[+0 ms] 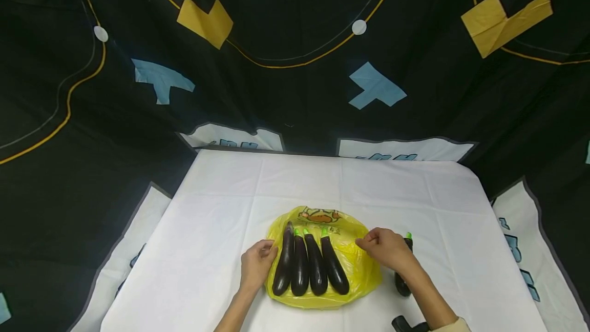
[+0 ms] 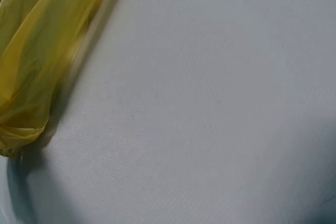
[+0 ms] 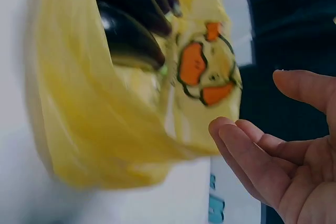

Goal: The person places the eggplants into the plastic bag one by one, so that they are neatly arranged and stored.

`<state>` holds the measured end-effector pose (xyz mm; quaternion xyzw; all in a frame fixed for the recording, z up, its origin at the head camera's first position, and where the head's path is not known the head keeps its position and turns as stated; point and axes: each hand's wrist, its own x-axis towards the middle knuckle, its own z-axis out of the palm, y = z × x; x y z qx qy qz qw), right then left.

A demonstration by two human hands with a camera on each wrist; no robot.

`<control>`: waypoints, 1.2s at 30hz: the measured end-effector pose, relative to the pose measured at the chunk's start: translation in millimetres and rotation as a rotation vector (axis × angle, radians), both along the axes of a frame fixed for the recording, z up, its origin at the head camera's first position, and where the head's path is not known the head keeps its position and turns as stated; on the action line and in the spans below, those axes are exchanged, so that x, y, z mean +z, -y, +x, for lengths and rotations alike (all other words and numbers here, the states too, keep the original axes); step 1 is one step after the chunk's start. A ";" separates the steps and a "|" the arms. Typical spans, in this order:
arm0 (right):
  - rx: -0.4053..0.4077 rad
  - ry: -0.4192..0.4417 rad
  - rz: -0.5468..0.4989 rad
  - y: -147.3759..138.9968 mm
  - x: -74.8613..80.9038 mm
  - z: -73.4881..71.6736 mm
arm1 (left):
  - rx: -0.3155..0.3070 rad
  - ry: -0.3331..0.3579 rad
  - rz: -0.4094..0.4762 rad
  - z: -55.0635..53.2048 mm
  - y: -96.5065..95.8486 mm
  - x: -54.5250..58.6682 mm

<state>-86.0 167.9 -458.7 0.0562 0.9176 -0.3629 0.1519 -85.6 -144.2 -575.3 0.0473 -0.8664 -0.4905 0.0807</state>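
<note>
Several dark purple eggplants (image 1: 316, 266) lie side by side in the mouth of a yellow plastic bag (image 1: 364, 273), green stems pointing away from me. My left hand (image 1: 256, 265) is at the bag's left edge, fingers bent toward the thumb; whether it pinches the plastic is unclear. At the bag's upper right edge is my right hand (image 1: 389, 250). In the right wrist view, that hand (image 3: 283, 156) has thumb and fingers apart, fingertips at or very near the bag's rim. The left wrist view shows a fold of the bag (image 2: 47, 56) but no hand.
One more eggplant (image 1: 402, 283) lies right of the bag, partly behind my right forearm. A black object (image 1: 402, 324) shows at the bottom edge near the sleeve. White cloth (image 1: 295, 178) covers the table; a dark patterned curtain (image 1: 286, 106) hangs behind.
</note>
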 end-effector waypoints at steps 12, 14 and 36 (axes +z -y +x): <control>-0.166 0.010 0.126 -80.6 -24.0 10.5 | -0.006 -0.025 -0.011 -0.2 1.5 0.3; -0.181 0.024 0.144 -89.5 -33.6 12.0 | -0.006 -0.029 -0.016 0.4 1.8 -0.5; -0.184 0.092 0.126 -78.2 -72.2 16.4 | -0.011 0.005 -0.003 1.2 1.7 0.6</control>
